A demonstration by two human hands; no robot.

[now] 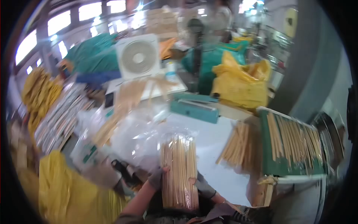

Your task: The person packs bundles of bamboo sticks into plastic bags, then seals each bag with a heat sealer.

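A clear plastic bag full of thin wooden sticks (179,175) is held upright in front of my body, over the near edge of the white table (212,145). My left hand (156,178), in a grey glove with bare fingertips, grips the bag's left side. On its right side my right hand (202,185), gloved the same way, presses with the thumb over the front. The fingers behind the bag are hidden. Crumpled clear plastic bags (136,140) lie just beyond my left hand.
Loose sticks (236,143) lie at the table's right, beside a green tray (266,149) of sticks. A teal sealer-like device (195,108) and a white box fan (138,56) stand farther back. Yellow sacks (242,82) stand behind; another yellow sack (67,190) is at lower left.
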